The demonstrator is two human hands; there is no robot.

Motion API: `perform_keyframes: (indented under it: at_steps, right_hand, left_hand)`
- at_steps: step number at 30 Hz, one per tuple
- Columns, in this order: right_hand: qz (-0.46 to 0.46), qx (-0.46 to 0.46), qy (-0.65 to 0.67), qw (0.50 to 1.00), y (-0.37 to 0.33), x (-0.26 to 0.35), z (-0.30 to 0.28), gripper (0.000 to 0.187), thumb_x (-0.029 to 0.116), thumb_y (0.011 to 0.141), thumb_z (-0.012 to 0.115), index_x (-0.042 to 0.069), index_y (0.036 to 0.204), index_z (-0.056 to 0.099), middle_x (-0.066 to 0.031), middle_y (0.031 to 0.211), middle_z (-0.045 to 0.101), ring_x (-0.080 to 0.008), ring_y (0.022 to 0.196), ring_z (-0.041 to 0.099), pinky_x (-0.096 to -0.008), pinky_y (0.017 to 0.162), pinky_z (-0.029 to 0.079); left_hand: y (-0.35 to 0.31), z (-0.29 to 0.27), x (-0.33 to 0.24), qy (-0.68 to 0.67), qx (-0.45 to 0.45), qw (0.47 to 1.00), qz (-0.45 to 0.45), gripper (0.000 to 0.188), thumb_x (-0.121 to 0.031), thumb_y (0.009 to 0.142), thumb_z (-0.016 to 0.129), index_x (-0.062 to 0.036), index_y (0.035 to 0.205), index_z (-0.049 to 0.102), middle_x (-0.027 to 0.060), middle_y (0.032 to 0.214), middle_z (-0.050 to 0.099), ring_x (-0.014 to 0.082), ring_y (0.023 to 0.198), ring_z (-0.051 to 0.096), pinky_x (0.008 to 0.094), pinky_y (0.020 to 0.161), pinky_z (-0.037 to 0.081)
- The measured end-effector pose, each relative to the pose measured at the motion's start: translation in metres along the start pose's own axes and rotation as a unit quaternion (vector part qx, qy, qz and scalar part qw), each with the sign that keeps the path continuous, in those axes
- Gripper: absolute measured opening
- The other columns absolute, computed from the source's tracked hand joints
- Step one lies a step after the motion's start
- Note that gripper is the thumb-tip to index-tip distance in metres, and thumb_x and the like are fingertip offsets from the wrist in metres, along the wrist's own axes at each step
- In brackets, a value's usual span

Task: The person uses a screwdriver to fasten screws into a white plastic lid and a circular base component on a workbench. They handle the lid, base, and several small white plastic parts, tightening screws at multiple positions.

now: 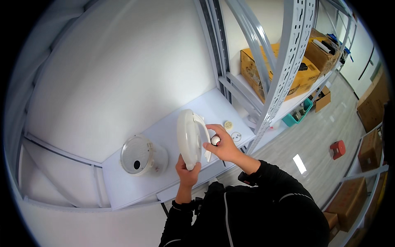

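A white rounded lid (188,138), like a rice cooker's, stands on edge in the air in front of me. My left hand (188,172) grips its lower rim between thumb and fingers. On its right side a curved white strip (203,129) sticks out, and my right hand (222,144) has thumb and forefinger on it. Between these fingers shows a small white round piece (215,140) with a red edge; whether the hand holds it is hard to tell. To the left, the white cooker body (158,158) sits on the shelf with a dark round spot inside.
Beyond my right hand, a small yellowish round part (228,124) and a clear disc (236,136) lie on the white shelf board (123,191). A grey perforated post (277,70) rises at right. Further off are yellow cartons (257,70), a teal bin (290,120) and a red stool (338,149).
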State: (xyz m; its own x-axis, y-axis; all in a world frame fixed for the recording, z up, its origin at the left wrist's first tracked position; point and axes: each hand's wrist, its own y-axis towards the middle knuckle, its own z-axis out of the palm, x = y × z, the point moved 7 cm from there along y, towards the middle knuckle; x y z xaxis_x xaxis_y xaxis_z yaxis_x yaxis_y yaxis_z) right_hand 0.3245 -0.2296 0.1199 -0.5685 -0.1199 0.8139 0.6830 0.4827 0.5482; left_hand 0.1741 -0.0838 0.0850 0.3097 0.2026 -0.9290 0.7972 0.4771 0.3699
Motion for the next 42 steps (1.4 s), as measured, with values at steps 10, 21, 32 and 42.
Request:
perform_keyframes:
  at_steps: [10,21,32,42]
  right_hand:
    - [0.201,0.052,0.091,0.974,-0.006,0.007,0.022,0.07,0.02,0.088,0.086,0.0,0.147,0.054,-0.018,0.136,0.054,-0.0302,0.122,0.058,-0.039,0.1,0.052]
    - [0.204,0.027,0.08,0.975,-0.012,0.007,0.031,0.062,0.024,0.089,0.084,-0.001,0.141,0.059,-0.0189,0.133,0.055,-0.0318,0.12,0.058,-0.0395,0.1,0.051]
    - [0.162,0.002,0.075,0.984,-0.02,0.017,0.032,0.034,0.019,0.092,0.082,0.01,0.122,0.07,-0.0156,0.136,0.047,-0.0268,0.114,0.058,-0.0337,0.088,0.054]
    - [0.085,0.116,0.079,0.986,-0.022,0.03,0.029,0.045,0.025,0.086,0.091,0.009,0.122,0.069,-0.0178,0.148,0.037,-0.032,0.114,0.061,-0.0401,0.098,0.054]
  left_hand:
    - [-0.003,0.003,-0.018,-0.042,0.001,0.998,-0.037,0.055,0.005,0.083,0.071,0.0015,0.136,0.057,0.0085,0.124,0.067,0.0159,0.112,0.065,0.0341,0.098,0.051]
    - [-0.013,0.005,-0.022,-0.086,0.011,0.996,-0.011,0.06,0.005,0.083,0.079,-0.0003,0.136,0.054,0.0085,0.13,0.065,0.0166,0.115,0.065,0.0348,0.098,0.052]
    - [-0.012,0.006,-0.041,0.09,-0.06,0.994,0.02,0.036,-0.009,0.094,0.076,0.0045,0.125,0.064,0.0101,0.106,0.075,0.0132,0.092,0.069,0.03,0.08,0.055]
    - [-0.014,0.001,-0.049,0.107,-0.057,0.992,0.043,0.033,-0.014,0.097,0.075,0.0035,0.123,0.065,0.0109,0.101,0.075,0.016,0.086,0.07,0.0317,0.077,0.055]
